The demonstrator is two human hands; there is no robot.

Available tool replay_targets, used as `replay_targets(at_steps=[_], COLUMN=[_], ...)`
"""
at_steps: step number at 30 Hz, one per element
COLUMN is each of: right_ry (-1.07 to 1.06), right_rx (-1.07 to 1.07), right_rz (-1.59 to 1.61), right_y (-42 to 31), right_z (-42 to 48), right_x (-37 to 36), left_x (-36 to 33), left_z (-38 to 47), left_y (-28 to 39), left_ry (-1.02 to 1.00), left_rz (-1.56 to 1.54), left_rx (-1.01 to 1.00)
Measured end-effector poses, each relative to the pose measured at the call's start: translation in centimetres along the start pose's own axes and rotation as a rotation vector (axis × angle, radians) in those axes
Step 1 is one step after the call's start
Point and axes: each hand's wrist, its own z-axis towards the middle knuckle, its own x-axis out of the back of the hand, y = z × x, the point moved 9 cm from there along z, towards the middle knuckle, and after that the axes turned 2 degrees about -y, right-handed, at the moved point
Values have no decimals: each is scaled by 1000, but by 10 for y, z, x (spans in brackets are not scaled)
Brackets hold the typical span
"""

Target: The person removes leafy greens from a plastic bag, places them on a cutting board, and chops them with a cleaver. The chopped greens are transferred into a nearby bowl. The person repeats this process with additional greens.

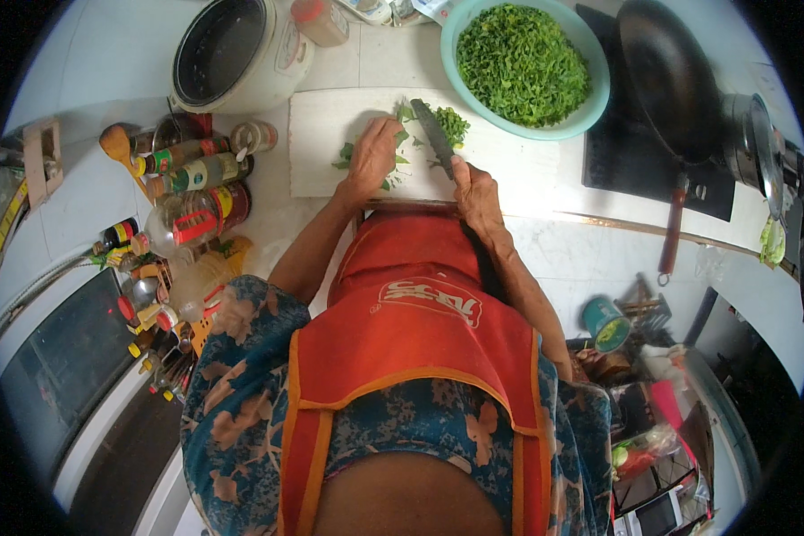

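A white cutting board (318,137) lies on the counter in front of me. With curled fingers my left hand (374,157) presses a small bunch of leafy greens (400,138) to it, and loose leaves lie around that hand. My right hand (477,194) grips a kitchen knife (433,134) with a dark blade, its tip pointing away from me. The blade rests between the held greens and a small pile of chopped greens (453,126) on its right. The knife's handle is mostly hidden in my fist.
Beyond the board's right corner stands a pale green basin (450,67) heaped with chopped greens (522,67). A wok (670,80) sits on a black cooktop (603,161), its handle over the counter edge. Left are a rice cooker (288,74), a glass jar (253,137) and several bottles (201,171).
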Motion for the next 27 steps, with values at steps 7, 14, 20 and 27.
replay_targets(at_steps=[7,14,20,27], right_ry=[-36,-23,-1,90], right_rx=[-59,-43,-9,200], right_rz=[63,103,44,-19], right_y=[4,4,2,-23], right_z=[-5,-6,-8,-15], right_x=[2,4,6,13], left_x=[0,-2,-8,-11], left_z=[10,13,9,4], left_y=[-11,6,14,26], left_ry=[-19,48,-44,-130], left_rz=[-156,81,2,7], left_rx=[141,-100,-185,-169])
